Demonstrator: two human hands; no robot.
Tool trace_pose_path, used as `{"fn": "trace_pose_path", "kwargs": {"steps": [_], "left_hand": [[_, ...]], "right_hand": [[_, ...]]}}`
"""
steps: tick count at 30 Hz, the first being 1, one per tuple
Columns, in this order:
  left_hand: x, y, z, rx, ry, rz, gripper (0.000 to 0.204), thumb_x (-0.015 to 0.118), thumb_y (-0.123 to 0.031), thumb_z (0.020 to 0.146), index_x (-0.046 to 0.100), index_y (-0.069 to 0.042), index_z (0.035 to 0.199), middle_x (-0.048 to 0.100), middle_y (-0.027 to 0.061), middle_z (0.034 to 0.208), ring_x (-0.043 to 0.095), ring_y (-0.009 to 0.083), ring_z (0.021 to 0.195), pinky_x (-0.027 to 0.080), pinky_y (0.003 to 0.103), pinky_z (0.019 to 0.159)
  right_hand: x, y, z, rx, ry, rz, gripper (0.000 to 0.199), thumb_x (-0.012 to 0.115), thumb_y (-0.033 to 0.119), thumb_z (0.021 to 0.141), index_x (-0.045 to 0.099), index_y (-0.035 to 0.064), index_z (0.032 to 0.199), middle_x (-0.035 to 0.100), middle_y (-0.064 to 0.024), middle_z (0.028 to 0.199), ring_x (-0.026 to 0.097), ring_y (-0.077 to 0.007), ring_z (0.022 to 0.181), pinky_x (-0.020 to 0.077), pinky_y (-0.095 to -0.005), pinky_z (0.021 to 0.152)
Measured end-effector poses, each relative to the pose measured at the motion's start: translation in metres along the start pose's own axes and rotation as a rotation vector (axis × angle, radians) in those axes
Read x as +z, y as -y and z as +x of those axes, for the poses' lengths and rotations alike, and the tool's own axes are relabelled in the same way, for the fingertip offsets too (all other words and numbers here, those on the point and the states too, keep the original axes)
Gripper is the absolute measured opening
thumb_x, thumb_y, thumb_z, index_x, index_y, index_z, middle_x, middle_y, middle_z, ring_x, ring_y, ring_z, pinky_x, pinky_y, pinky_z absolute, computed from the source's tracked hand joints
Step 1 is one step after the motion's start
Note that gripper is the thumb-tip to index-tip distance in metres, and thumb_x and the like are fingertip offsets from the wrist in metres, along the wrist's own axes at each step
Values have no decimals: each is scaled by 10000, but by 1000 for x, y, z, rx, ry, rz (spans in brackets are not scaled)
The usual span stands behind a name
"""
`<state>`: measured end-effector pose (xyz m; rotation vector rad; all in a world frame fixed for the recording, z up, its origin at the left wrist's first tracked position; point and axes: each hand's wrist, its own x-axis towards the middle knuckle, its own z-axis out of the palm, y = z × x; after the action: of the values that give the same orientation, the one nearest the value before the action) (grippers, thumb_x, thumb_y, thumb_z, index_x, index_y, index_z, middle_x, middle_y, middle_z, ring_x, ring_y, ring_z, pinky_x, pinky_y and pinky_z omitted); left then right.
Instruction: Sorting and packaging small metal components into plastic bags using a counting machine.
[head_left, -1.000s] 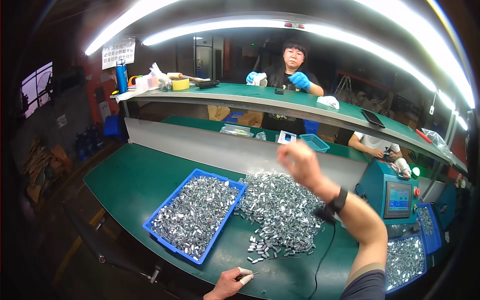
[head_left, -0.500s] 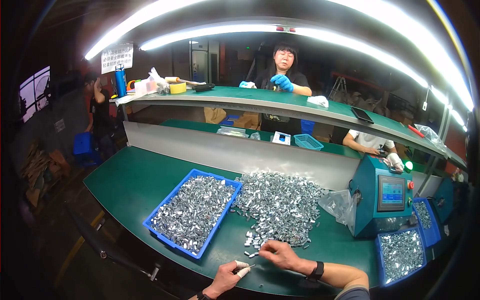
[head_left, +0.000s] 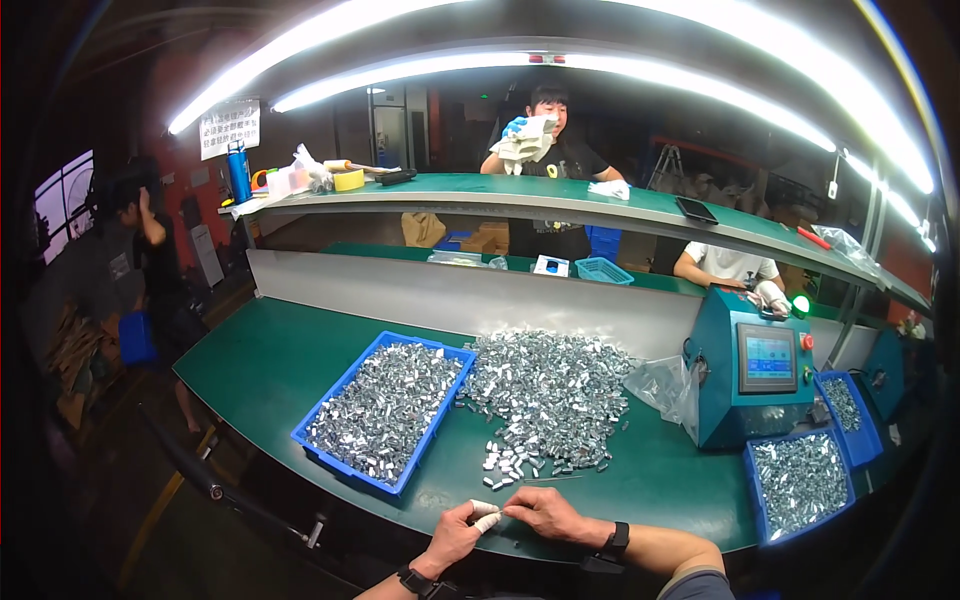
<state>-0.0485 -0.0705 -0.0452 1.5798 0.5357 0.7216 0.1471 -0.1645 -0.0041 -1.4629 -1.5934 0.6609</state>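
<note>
My left hand (head_left: pixel 455 533), with pale covers on its thumb and forefinger, is closed in a pinch at the table's front edge. Meeting its fingertips is my right hand (head_left: pixel 550 514), also pinched, so what lies between the two is mostly hidden; only a tiny thin bit shows. Just beyond my hands spreads a heap of small shiny metal pieces (head_left: pixel 550 395) on the green table. To the left of the heap stands a blue tray (head_left: pixel 400 492) full of similar pieces. A thin rod (head_left: pixel 553 481) lies at the heap's near edge.
A teal machine (head_left: pixel 725 400) with a screen stands at the right, beside a clear plastic bag (head_left: pixel 660 390). Blue bins (head_left: pixel 762 535) of metal pieces sit at the far right. A grey panel (head_left: pixel 400 292) and a raised shelf (head_left: pixel 460 190) run behind; co-workers are beyond.
My right hand has come left from the heap's edge to my left fingertips. The co-worker behind the shelf now lifts pale cloths or gloves. The whole view has shifted slightly.
</note>
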Motion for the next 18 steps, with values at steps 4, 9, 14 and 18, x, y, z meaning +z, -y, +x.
{"fn": "trace_pose_path", "kwargs": {"steps": [4,9,14,18], "left_hand": [[5,-8,0,42,4,63,182,755,-86,915,707,23,1052,744,58,952,664,91,865,541,257,780],[10,-7,4,1,-4,33,149,743,-76,922,711,16,1036,747,56,950,667,84,853,538,250,770],[7,5,5,-61,-28,9,133,744,-79,924,720,5,1024,743,36,915,665,72,830,534,242,745],[15,1,7,-68,-51,70,139,751,-82,918,722,7,1021,739,26,876,665,73,807,530,237,728]], "right_hand": [[4,-6,-5,162,2,45,251,646,252,990,711,10,976,636,-71,730,561,-116,707,465,-313,655],[0,-16,-2,149,14,57,314,601,301,1008,687,13,917,626,-109,730,570,-182,657,454,-356,621],[-40,3,20,-124,-170,-175,227,721,256,930,711,33,971,705,-134,824,688,-298,764,545,-393,714],[-244,58,95,-440,-1052,-235,180,727,148,902,671,10,1002,694,-93,824,639,-205,701,521,-331,655]]}}
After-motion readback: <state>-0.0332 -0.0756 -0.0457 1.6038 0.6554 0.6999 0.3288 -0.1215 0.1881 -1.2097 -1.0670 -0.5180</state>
